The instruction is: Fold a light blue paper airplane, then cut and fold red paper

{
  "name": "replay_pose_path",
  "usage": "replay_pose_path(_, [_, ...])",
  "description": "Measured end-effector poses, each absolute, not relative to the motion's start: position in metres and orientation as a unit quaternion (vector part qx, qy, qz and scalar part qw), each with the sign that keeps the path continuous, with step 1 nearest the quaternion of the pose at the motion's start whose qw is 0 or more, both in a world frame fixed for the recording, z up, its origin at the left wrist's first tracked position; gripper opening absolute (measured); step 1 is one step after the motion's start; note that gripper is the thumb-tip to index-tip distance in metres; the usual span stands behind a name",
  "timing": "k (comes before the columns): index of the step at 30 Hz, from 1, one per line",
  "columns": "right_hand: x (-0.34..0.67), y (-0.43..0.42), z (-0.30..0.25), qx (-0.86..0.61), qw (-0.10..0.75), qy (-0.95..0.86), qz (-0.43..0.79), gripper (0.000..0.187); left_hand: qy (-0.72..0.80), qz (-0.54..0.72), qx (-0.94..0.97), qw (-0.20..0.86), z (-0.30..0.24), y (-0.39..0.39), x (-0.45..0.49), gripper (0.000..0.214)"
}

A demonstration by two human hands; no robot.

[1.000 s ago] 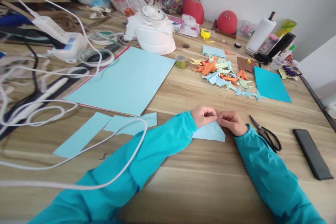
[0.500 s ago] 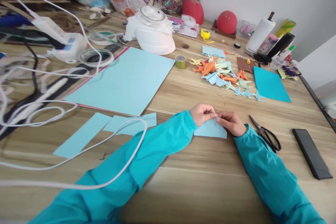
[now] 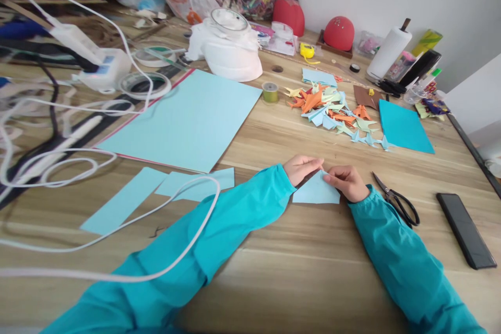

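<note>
A small piece of light blue paper (image 3: pixel 316 191), folded to a point at its top, is held between my hands just above the wooden table. My right hand (image 3: pixel 347 182) pinches its right edge, thumb in front. My left hand (image 3: pixel 303 168) has its fingers together at the paper's top corner; its grip there is partly hidden. Right of my right hand lie black-handled scissors (image 3: pixel 396 199). Two light blue paper strips (image 3: pixel 117 202) rest left of my left sleeve. Beyond my hands is a pile of folded paper birds (image 3: pixel 329 107) in orange, blue, green and yellow.
A large light blue sheet (image 3: pixel 188 120) lies at left, near a spool (image 3: pixel 270 92). A bright blue paper square (image 3: pixel 405 126) is at right, a phone (image 3: pixel 465 229) nearer me. White cable (image 3: pixel 213 203) loops over my left sleeve. A power strip (image 3: pixel 105 70) stands at far left.
My left fingers have straightened out from a pinch at the paper's top. The paper's face is tilted up more, and its lower edge has risen slightly. My right hand still pinches it.
</note>
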State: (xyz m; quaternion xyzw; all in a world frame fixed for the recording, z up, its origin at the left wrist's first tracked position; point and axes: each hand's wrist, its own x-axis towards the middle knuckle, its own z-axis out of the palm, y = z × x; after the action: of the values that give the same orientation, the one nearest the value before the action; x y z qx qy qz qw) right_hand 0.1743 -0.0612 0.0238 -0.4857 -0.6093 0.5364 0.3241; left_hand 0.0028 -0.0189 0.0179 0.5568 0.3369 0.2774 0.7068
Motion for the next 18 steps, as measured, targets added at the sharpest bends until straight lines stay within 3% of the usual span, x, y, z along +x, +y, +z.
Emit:
replay_pose_path(6, [0.1743,-0.0601,0.0233,-0.483,0.322,-0.613,0.537,0.038,0.34,0.28,0.573,0.691,0.0197,-0.0196,0.0035,0.043])
replay_pose_path(12, [0.1743,-0.0606,0.0217,-0.498,0.335,-0.607,0.521,0.037,0.347,0.313,0.657,0.592,0.0205,-0.0214,0.006,0.032])
replay_pose_path(18, [0.175,-0.0602,0.0183,-0.511,0.339,-0.601,0.513,0.035,0.358,0.356,0.669,0.546,0.0176,-0.02,0.0068,0.034])
